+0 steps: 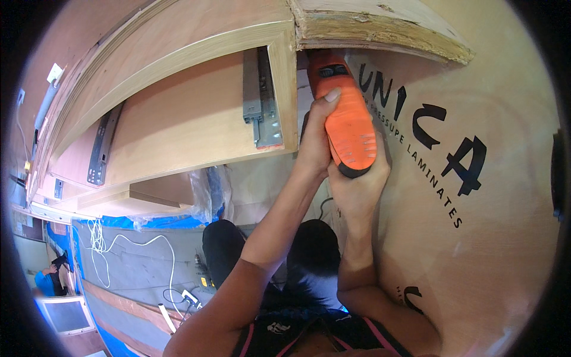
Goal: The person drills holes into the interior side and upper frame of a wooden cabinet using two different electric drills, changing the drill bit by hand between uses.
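Observation:
Both my hands are closed on an orange power tool [351, 128] with a black rear end; its exact kind does not show. My left hand [316, 134] wraps its left side, the thumb lying along the top. Around the rear end and right side curls my right hand [361, 184], its fingers partly hidden beneath the body. The tool points away from me, and its front end disappears under a thick rough-edged wooden board [380, 33]. Just left of it stands the pale frame of a wooden cabinet [288, 89].
Metal drawer slides [252, 89] line the cabinet's open bay. A printed wood panel [452, 256] rises close on my right. On the grey-covered floor [134, 268] lie a white cable [169, 247] and a drill [204, 275]. Another person [47, 279] is at the far left.

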Demonstrator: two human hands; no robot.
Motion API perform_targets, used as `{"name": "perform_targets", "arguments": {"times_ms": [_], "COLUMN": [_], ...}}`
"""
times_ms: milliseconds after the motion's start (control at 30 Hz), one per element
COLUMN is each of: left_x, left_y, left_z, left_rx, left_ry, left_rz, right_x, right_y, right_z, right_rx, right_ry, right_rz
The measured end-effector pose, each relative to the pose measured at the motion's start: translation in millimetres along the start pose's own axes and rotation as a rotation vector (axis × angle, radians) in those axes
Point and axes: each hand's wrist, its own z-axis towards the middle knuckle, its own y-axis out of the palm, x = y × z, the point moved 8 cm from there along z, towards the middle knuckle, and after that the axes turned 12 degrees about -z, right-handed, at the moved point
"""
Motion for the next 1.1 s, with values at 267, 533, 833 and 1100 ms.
{"name": "perform_targets", "arguments": {"times_ms": [267, 533, 833, 1100], "left_x": [-2.7, -3.7, -1.2, -5.5], "left_y": [-3.3, 0.0, 2.7, -3.8], "left_z": [2.9, 1.6, -1.7, -9.7], "left_rx": [0.008, 0.013, -0.023, -0.020], "left_ry": [0.010, -0.017, -0.033, -0.017], "left_rz": [0.002, -0.007, -0.027, 0.043], "right_x": [-0.9, -4.4, -10.6, -2.6], "right_y": [-0.7, -4.2, -6.1, -6.5], "right_z": [-0.7, 1.8, 1.1, -15.2], "right_rx": [0.008, 0.025, 0.053, 0.099], "right_ry": [-0.037, -0.025, -0.057, -0.048], "right_rz": [-0.011, -0.060, -0.078, -0.112]}}
